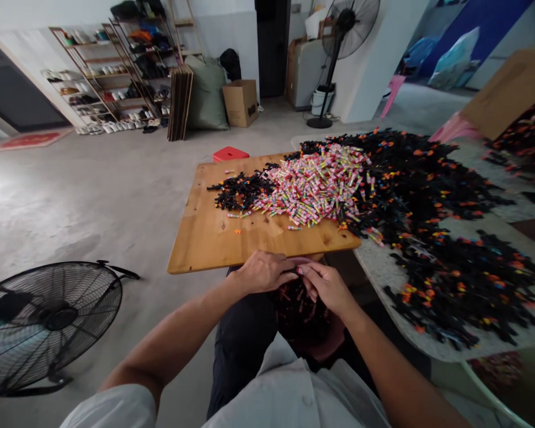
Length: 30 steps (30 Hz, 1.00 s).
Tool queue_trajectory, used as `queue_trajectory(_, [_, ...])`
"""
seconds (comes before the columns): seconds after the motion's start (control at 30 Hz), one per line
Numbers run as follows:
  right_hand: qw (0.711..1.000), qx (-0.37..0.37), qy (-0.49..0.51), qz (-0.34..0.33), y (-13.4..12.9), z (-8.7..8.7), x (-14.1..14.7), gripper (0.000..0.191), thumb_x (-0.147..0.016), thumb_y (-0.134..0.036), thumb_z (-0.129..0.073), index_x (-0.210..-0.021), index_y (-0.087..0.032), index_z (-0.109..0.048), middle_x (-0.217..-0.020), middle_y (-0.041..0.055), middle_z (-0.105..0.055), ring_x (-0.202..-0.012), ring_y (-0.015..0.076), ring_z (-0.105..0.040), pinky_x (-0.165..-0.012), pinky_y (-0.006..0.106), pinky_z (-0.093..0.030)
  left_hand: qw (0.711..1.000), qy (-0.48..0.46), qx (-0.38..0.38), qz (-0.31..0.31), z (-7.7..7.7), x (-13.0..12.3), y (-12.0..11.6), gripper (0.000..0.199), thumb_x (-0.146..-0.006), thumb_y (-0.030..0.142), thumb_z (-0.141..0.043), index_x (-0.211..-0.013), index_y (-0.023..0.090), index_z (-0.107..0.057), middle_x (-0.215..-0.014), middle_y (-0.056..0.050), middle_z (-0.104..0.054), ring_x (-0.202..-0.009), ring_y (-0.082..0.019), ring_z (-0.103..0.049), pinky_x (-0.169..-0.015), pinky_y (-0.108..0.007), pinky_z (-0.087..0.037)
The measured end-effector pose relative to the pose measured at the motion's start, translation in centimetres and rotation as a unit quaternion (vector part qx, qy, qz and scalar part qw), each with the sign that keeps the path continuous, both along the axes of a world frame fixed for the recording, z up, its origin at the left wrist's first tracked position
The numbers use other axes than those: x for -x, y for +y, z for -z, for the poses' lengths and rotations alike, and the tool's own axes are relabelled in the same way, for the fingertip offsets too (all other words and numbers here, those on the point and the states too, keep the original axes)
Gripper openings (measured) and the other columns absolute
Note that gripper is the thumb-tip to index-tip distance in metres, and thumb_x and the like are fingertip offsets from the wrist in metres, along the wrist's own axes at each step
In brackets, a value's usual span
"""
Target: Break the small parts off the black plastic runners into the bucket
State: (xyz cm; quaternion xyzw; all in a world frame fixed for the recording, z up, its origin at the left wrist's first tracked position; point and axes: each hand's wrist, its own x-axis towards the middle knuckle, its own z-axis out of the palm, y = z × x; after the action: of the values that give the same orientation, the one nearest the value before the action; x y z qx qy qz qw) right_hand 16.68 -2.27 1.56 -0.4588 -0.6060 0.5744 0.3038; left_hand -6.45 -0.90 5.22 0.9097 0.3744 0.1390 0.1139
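My left hand [264, 271] and my right hand [329, 286] meet just below the near edge of the wooden board [205, 238]. Between their fingertips is a small pink-and-white tube [299, 270], pinched by my right hand. The fingers of my left hand are closed beside it; what they grip is too small to make out. Below my hands, in my lap, sits a pink basin [332, 342] with dark pieces in it. On the board lies a heap of small pink, white and yellow tubes [314, 184], beside a smaller pile of black plastic pieces [238, 191].
More black pieces with orange bits [468, 285] cover the grey tabletop [383, 267] on the right. A black floor fan [57, 319] stands at the left. Behind the board are a red stool [230, 154], a cardboard box [241, 104] and a pedestal fan [345, 24].
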Motion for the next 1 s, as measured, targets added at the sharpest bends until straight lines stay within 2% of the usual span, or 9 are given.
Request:
queue_trajectory(0.2, [0.994,0.110,0.010,-0.024,-0.9,1.6,-1.3,0.045,-0.090,-0.064,-0.063,-0.080,-0.021,-0.062,-0.059,-0.0051,-0.055,-0.042,0.0107,-0.047,-0.039,0.023,-0.038,0.999,0.022,0.028,0.003,3.0,-1.5,-1.7,0.046,-0.106,0.054,-0.045,-0.130,0.023,-0.068,-0.109,-0.011,-0.076,-0.099,-0.024,-0.073,-0.085,-0.031,-0.056])
queue_trajectory(0.3, [0.983,0.145,-0.057,-0.094,-0.7,3.1,-3.1,0.046,-0.091,-0.065,-0.060,-0.085,-0.019,-0.064,-0.063,-0.0033,-0.060,-0.044,0.0110,-0.050,-0.042,0.023,-0.038,0.999,0.012,0.044,0.011,3.6,-1.3,-1.8,0.070,-0.097,0.066,-0.056,-0.148,0.018,-0.055,-0.127,-0.018,-0.071,-0.113,-0.030,-0.071,-0.093,-0.038,-0.056])
queue_trajectory(0.43, [0.967,0.124,-0.186,-0.124,-0.4,6.5,-5.7,0.038,-0.095,-0.054,-0.053,-0.090,-0.019,-0.066,-0.066,-0.0012,-0.064,-0.049,0.0128,-0.054,-0.048,0.024,-0.039,0.995,-0.067,0.066,-0.037,2.5,2.4,2.0,0.063,-0.101,0.059,-0.055,-0.151,0.021,-0.052,-0.130,-0.013,-0.071,-0.115,-0.025,-0.070,-0.100,-0.035,-0.054])
queue_trajectory(0.53, [0.941,0.062,-0.285,-0.173,0.1,8.0,-6.0,0.026,-0.090,-0.040,-0.057,-0.084,-0.019,-0.070,-0.074,0.0027,-0.071,-0.065,0.0171,-0.064,-0.060,0.026,-0.043,0.979,-0.077,0.027,-0.187,1.5,7.1,7.1,0.037,-0.104,0.037,-0.051,-0.135,0.023,-0.067,-0.130,-0.011,-0.071,-0.118,-0.024,-0.067,-0.105,-0.036,-0.051])
queue_trajectory(0.63, [0.925,-0.019,-0.334,-0.180,1.7,6.8,-3.8,0.030,-0.092,-0.039,-0.056,-0.071,-0.020,-0.068,-0.072,0.0040,-0.071,-0.071,0.0196,-0.065,-0.066,0.028,-0.044,0.937,-0.033,-0.008,-0.348,1.5,10.4,12.1,0.032,-0.102,0.024,-0.051,-0.125,0.016,-0.071,-0.124,-0.015,-0.071,-0.118,-0.026,-0.065,-0.107,-0.038,-0.049])
queue_trajectory(0.73, [0.930,-0.114,-0.331,-0.112,5.2,3.9,0.1,0.041,-0.100,-0.044,-0.045,-0.073,-0.021,-0.066,-0.070,0.0040,-0.069,-0.071,0.0209,-0.065,-0.068,0.030,-0.046,0.915,0.005,-0.001,-0.403,2.0,11.3,15.8,0.032,-0.103,0.023,-0.047,-0.120,0.016,-0.072,-0.123,-0.015,-0.069,-0.120,-0.025,-0.062,-0.108,-0.036,-0.047])
queue_trajectory(0.8, [0.918,-0.207,-0.335,-0.047,8.0,2.3,2.6,0.034,-0.101,-0.038,-0.044,-0.089,-0.021,-0.071,-0.090,0.0071,-0.073,-0.086,0.0229,-0.068,-0.077,0.031,-0.049,0.908,0.013,0.005,-0.418,2.3,11.0,17.4,0.033,-0.104,0.026,-0.045,-0.116,0.015,-0.073,-0.122,-0.016,-0.068,-0.120,-0.026,-0.061,-0.106,-0.037,-0.048])
queue_trajectory(0.9, [0.853,-0.312,-0.416,0.037,11.6,1.4,5.4,0.027,-0.098,-0.025,-0.050,-0.114,-0.019,-0.072,-0.123,0.0131,-0.067,-0.103,0.0247,-0.068,-0.085,0.032,-0.048,0.898,0.014,0.010,-0.440,2.7,10.1,19.0,0.036,-0.103,0.038,-0.051,-0.116,0.012,-0.072,-0.123,-0.020,-0.067,-0.119,-0.031,-0.061,-0.100,-0.040,-0.051])
queue_trajectory(1.0, [0.801,-0.321,-0.504,0.030,13.8,2.0,6.6,0.027,-0.100,-0.022,-0.050,-0.113,-0.017,-0.073,-0.119,0.0150,-0.065,-0.096,0.0239,-0.069,-0.082,0.032,-0.048,0.899,0.013,0.024,-0.437,2.8,9.8,19.5,0.038,-0.096,0.045,-0.064,-0.112,0.011,-0.073,-0.119,-0.020,-0.069,-0.117,-0.032,-0.063,-0.097,-0.039,-0.052])
